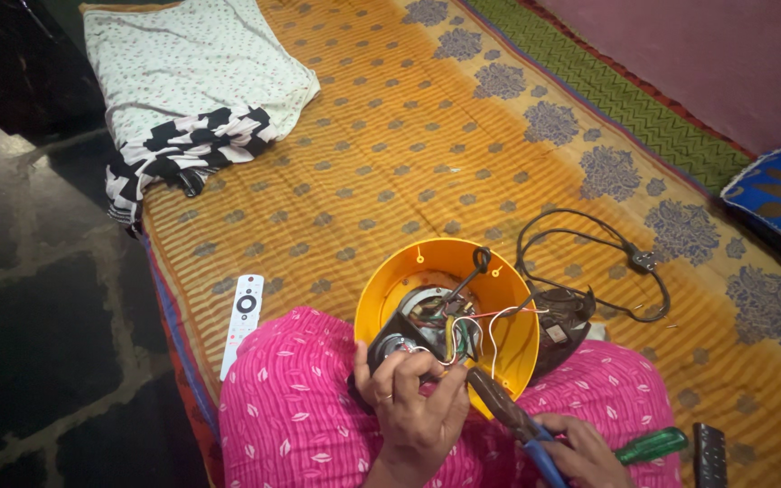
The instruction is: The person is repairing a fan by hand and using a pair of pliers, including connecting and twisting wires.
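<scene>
- On the lap sat the yellow shell [381, 289], tipped open so its wires [463, 336] faced up.
- Left hand [413, 402] pinched the wires steady.
- Right hand [580, 452] was clamped on pliers [508, 411], nose at the wires.

We look down on a bed [390, 154] covered by an orange patterned sheet with a green border. A folded white and black cloth [183, 90] lies at its far end. Beside the bed is a dark stone floor [38, 298], dimly lit.
</scene>
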